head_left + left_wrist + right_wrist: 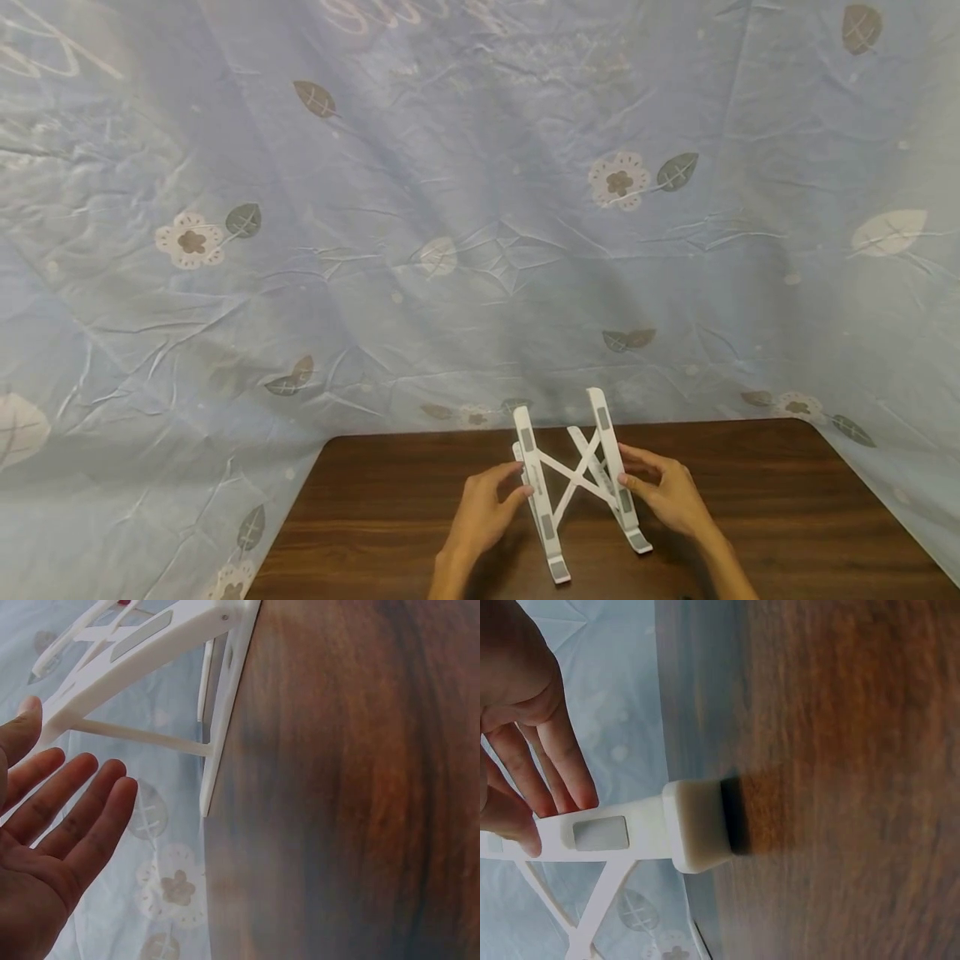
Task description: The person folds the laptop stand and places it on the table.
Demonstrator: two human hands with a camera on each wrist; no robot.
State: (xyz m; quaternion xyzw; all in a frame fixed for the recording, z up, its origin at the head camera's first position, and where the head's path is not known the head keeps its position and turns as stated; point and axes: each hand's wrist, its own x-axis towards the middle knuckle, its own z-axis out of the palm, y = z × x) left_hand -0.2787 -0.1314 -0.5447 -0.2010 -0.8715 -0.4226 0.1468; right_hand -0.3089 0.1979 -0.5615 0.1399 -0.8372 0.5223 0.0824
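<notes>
A white folding laptop stand (577,479) stands unfolded on the dark brown table, its two sloping rails joined by crossed bars. Grey pads line the rails, and small lips turn up at their front ends. My left hand (483,510) is beside the left rail, thumb and index fingertips close against it. In the left wrist view the fingers of that hand (56,825) look spread and mostly straight. My right hand (670,492) holds the right rail, its thumb over the padded face and its fingers along the outer edge, as the right wrist view of the stand (649,825) shows.
The wood-grain table (375,517) has rounded far corners. Behind it and at both sides hangs a pale blue sheet (450,317) with leaf and flower prints, its lower part meeting the table's far edge. A small dark thing (682,597) shows at the bottom border.
</notes>
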